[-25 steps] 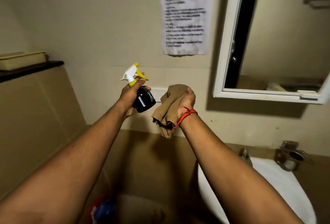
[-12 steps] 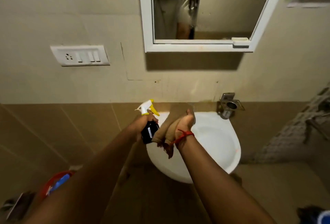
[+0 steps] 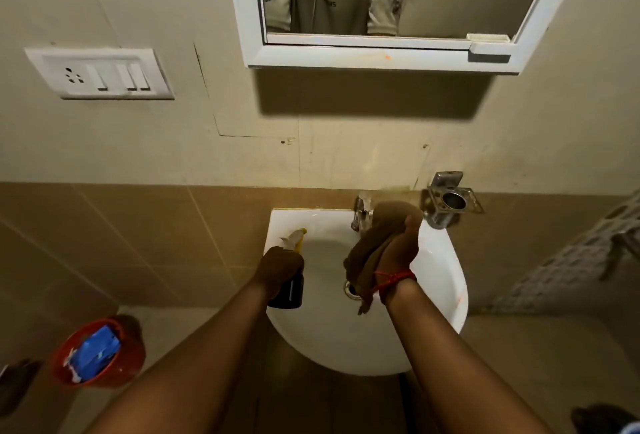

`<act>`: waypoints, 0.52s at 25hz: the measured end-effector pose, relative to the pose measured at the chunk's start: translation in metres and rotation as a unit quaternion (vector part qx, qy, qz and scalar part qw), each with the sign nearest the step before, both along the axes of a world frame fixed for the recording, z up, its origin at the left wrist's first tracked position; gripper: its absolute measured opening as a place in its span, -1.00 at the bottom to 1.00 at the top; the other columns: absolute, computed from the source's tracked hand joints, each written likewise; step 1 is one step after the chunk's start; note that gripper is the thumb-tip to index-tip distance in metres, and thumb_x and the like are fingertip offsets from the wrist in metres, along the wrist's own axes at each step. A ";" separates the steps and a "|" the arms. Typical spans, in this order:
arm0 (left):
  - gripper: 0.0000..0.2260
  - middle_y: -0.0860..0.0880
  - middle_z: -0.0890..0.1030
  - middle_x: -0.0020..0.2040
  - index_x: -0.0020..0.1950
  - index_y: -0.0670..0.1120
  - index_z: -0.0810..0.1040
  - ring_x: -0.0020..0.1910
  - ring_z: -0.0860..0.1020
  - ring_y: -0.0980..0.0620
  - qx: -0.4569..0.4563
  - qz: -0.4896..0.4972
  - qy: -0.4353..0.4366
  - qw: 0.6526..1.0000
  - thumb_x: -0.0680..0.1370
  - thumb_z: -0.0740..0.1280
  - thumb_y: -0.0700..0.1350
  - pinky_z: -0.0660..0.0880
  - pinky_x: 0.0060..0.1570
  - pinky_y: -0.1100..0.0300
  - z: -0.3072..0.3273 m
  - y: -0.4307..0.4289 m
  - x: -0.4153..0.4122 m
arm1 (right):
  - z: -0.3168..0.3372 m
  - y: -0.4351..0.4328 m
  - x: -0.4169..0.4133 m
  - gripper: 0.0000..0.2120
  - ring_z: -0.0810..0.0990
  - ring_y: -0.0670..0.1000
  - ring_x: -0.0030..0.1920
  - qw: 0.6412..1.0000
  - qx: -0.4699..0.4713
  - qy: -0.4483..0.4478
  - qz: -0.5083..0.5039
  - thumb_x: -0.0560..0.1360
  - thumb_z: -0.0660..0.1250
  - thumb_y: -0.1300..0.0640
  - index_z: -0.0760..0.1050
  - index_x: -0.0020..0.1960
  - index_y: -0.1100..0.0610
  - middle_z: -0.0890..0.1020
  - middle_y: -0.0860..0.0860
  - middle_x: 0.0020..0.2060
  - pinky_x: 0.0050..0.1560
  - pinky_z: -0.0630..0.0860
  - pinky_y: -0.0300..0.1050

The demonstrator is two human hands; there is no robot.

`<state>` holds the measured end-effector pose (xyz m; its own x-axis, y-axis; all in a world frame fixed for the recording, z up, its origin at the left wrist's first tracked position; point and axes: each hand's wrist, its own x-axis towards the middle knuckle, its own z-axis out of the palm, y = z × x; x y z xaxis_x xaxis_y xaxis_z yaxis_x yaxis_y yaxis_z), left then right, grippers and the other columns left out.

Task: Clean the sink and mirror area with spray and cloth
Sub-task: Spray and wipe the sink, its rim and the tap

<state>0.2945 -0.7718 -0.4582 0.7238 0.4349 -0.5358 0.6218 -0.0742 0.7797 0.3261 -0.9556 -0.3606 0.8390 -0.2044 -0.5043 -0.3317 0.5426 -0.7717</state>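
Observation:
A white wall-hung sink [image 3: 440,281] sits below a white-framed mirror [image 3: 381,52]. My left hand [image 3: 278,265] grips a black spray bottle [image 3: 289,290] with a white and yellow nozzle, held over the sink's left side and pointing toward the wall. My right hand [image 3: 398,253], with a red thread at the wrist, holds a bunched brown cloth [image 3: 375,243] over the basin, just in front of the metal tap [image 3: 362,213]. The drain [image 3: 350,290] shows partly under the cloth.
A metal holder [image 3: 450,199] is fixed to the wall right of the tap. A white switch plate [image 3: 100,73] is on the wall at the left. A red bucket [image 3: 100,352] with blue contents stands on the floor lower left.
The view has swung from the wall notice to the sink. Both hands dropped from the wall by the switch plate to over the basin, still holding bottle and cloth.

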 end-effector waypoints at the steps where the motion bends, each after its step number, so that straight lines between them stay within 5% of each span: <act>1: -0.91 -0.15 0.61 -0.15 -0.14 -0.20 0.56 -0.23 0.58 -0.09 0.011 0.004 0.008 1.000 0.37 0.33 -0.28 0.48 -0.22 0.13 -0.002 0.002 0.002 | -0.007 0.005 0.008 -0.73 0.65 -0.11 -0.16 1.000 0.000 0.007 -0.014 0.71 -0.03 0.15 0.45 0.14 0.09 0.50 -0.03 -0.41 -0.27 0.45 -0.39; 4: -0.84 -0.17 0.68 -0.06 -0.09 -0.14 0.62 -0.13 0.65 -0.14 0.010 0.014 -0.007 1.000 0.36 0.35 -0.21 0.60 -0.12 0.05 -0.007 0.008 0.002 | -0.085 0.019 0.032 -0.70 0.64 0.04 -0.03 0.998 -0.022 -0.025 -0.046 0.69 0.08 0.05 0.51 -0.06 0.13 0.61 0.00 -0.24 -0.12 0.48 -0.29; 7: -0.76 -0.16 0.72 -0.01 -0.09 -0.08 0.68 -0.06 0.68 -0.20 -0.005 -0.014 -0.045 0.999 0.28 0.34 -0.17 0.63 0.00 -0.07 -0.008 0.023 -0.002 | -0.161 0.055 0.043 -0.43 0.52 0.17 0.33 0.966 -0.250 -0.054 0.040 0.53 0.27 -0.28 0.50 0.28 0.16 0.59 0.17 0.19 0.33 0.45 0.15; 10: -0.75 -0.12 0.73 0.01 -0.03 -0.13 0.69 -0.02 0.69 -0.21 -0.004 -0.028 -0.075 0.997 0.32 0.37 -0.22 0.63 0.01 -0.06 -0.010 0.045 -0.001 | -0.158 0.091 0.070 -0.46 0.33 0.12 0.51 0.839 -0.490 -0.235 0.034 0.66 0.10 -0.11 0.18 0.57 0.07 0.37 0.10 0.49 0.51 0.28 0.09; 13: -0.75 -0.11 0.75 0.02 0.01 -0.19 0.67 0.01 0.69 -0.21 -0.003 -0.036 -0.100 0.994 0.38 0.36 -0.36 0.65 -0.01 -0.02 -0.020 0.066 0.001 | -0.191 0.096 0.117 -0.46 0.19 0.21 0.56 0.591 -0.719 -0.328 0.161 0.61 0.17 0.10 0.20 0.57 0.15 0.19 0.16 0.56 0.53 0.16 0.24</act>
